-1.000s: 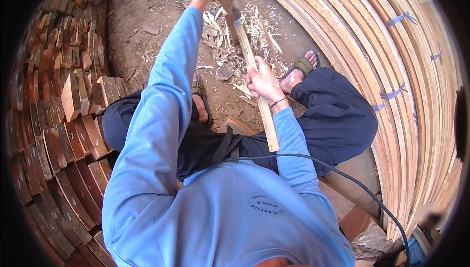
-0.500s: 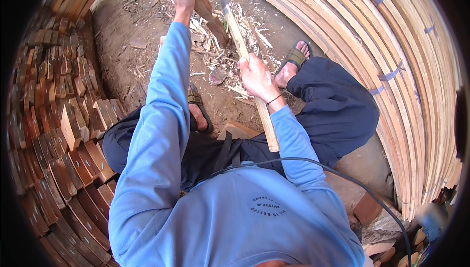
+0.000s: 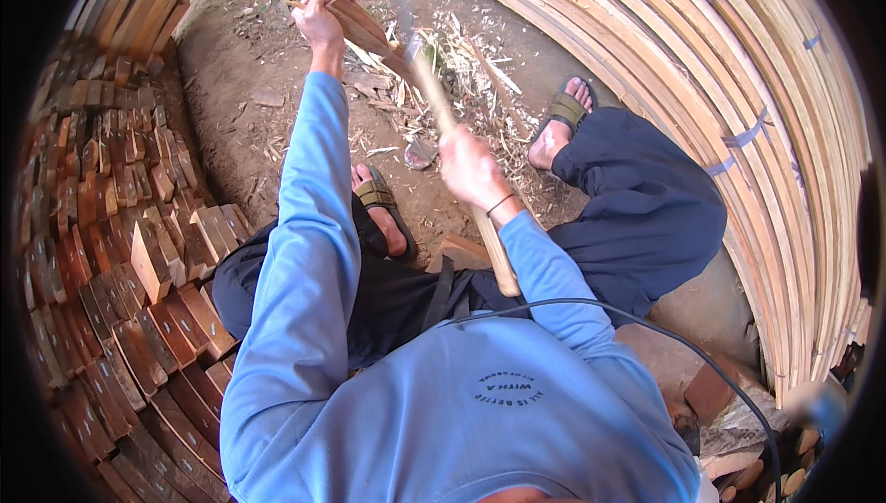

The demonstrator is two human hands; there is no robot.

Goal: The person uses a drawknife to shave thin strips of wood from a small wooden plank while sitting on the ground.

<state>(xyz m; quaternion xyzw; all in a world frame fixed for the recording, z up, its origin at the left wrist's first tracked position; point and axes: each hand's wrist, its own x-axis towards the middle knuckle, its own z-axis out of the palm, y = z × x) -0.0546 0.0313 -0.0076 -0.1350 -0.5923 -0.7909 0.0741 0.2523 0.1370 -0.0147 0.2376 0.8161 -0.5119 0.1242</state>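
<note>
Left hand [image 3: 320, 14] grips wood piece [image 3: 365, 32]; right hand [image 3: 469, 169] clenched round long-handled blade [image 3: 443, 115]

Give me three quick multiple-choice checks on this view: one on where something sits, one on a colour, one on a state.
1. Where are the stacked reddish-brown wooden blocks?
A. the person's left
B. the person's right
C. on the lap

2. What colour is the long-sleeved shirt?
A. red
B. light blue
C. white

3. What is the right hand doing?
A. lying flat and open on the ground
B. closed on the long pale wooden tool handle
C. holding a sandal

Answers: 1 A, the blocks fill the picture's left side. 2 B, both sleeves are light blue. 3 B, its fingers wrap the handle, while the left hand holds the flat brown wood piece.
</note>
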